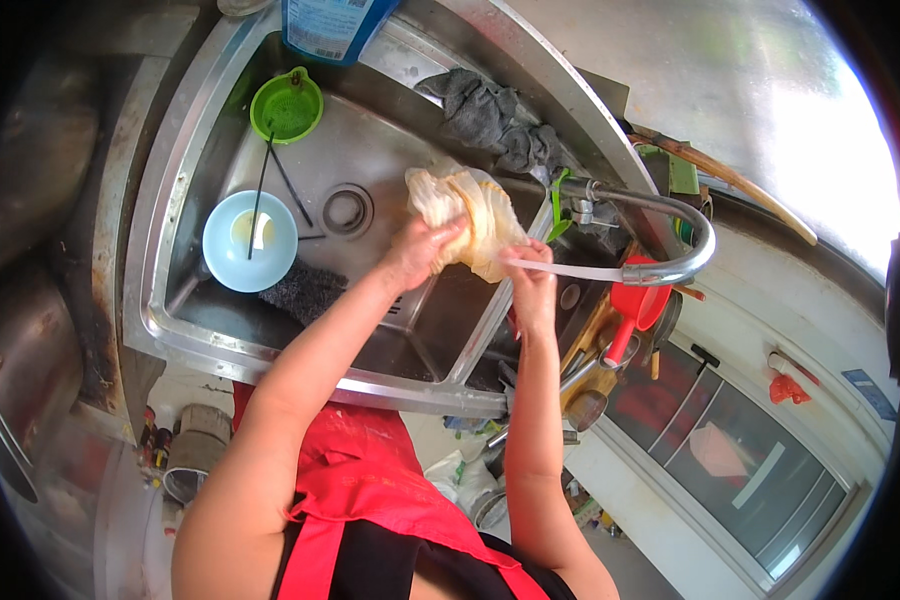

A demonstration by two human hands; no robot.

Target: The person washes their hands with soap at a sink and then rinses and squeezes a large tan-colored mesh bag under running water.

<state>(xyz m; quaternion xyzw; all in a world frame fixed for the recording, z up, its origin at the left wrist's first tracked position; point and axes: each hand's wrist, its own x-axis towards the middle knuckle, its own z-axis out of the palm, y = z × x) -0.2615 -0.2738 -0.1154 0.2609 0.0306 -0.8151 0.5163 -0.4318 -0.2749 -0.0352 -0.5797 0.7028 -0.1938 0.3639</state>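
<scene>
My left hand [420,251] grips a bundle of thin, translucent, pale yellow material [465,214] with a gathered orange-yellow edge. Whether it is plastic film or fine cloth, I cannot tell. My right hand [531,274] pinches its right side, where a stream of water [570,268] meets the fingers. The water comes from a curved metal faucet [701,247] on the right. Both hands are above the stainless steel sink [390,142], near the divider [487,337] between its basins. A round drain [347,210] lies left of the bundle.
A light blue bowl [221,244] holds some liquid, with a thin dark stick [257,191] across it. A green strainer basket [289,112] sits in the far corner. Grey rags [469,105] drape the back edge beside a blue bottle [326,37]. A red dipper [634,300] stands right.
</scene>
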